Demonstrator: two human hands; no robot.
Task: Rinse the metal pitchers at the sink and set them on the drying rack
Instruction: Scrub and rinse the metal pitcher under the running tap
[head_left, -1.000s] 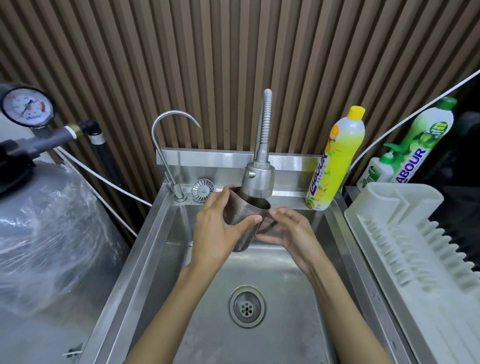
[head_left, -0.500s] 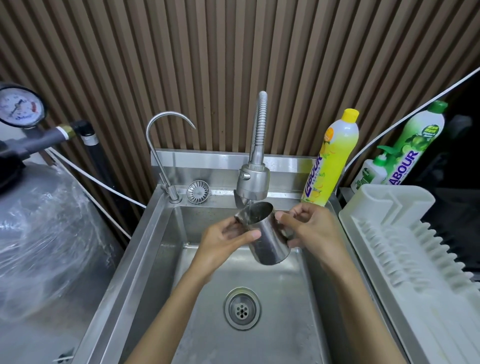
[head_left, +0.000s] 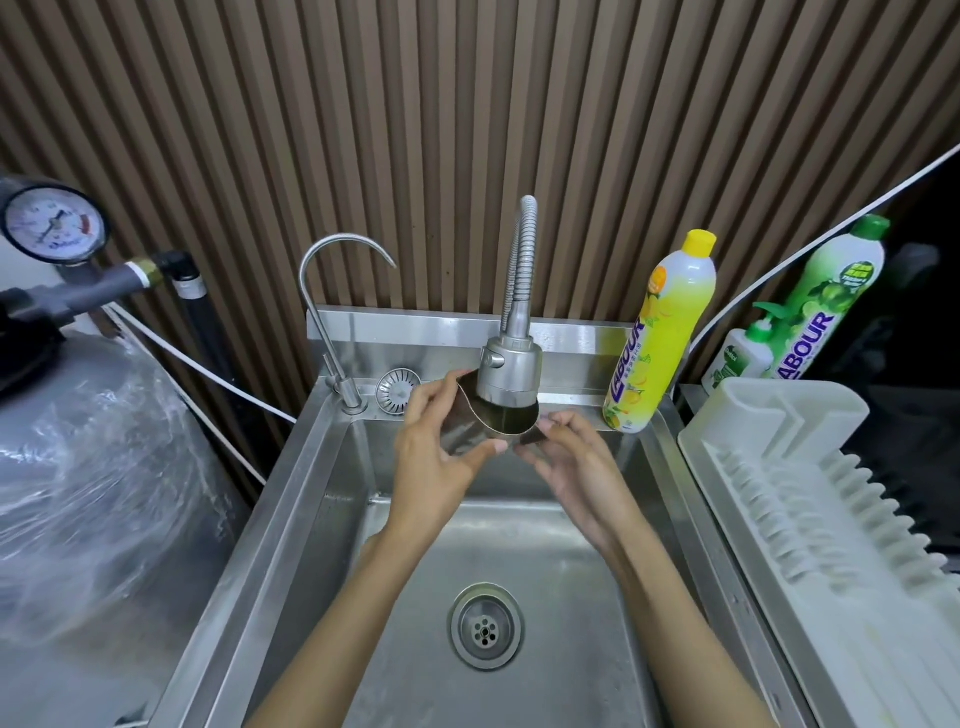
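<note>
A small metal pitcher (head_left: 480, 426) is held upright right under the spray head of the flexible tap (head_left: 509, 374), over the steel sink (head_left: 291, 493). My left hand (head_left: 436, 457) grips its body from the left, thumb across the front. My right hand (head_left: 571, 462) pinches the handle on the pitcher's right side. The spray head hides part of the pitcher's mouth. The white plastic drying rack (head_left: 810, 499) stands to the right of the sink with nothing on it.
A thin gooseneck tap (head_left: 332, 291) and a loose strainer (head_left: 397, 391) sit at the sink's back left. Yellow (head_left: 662, 332) and green (head_left: 826, 301) detergent bottles and a small pump bottle (head_left: 743, 358) stand at the back right. A wrapped tank with a gauge (head_left: 52, 223) fills the left.
The pitcher has been lifted from a tilted position lower in the sink back up under the spray head, now upright. Both hands moved up with it.
</note>
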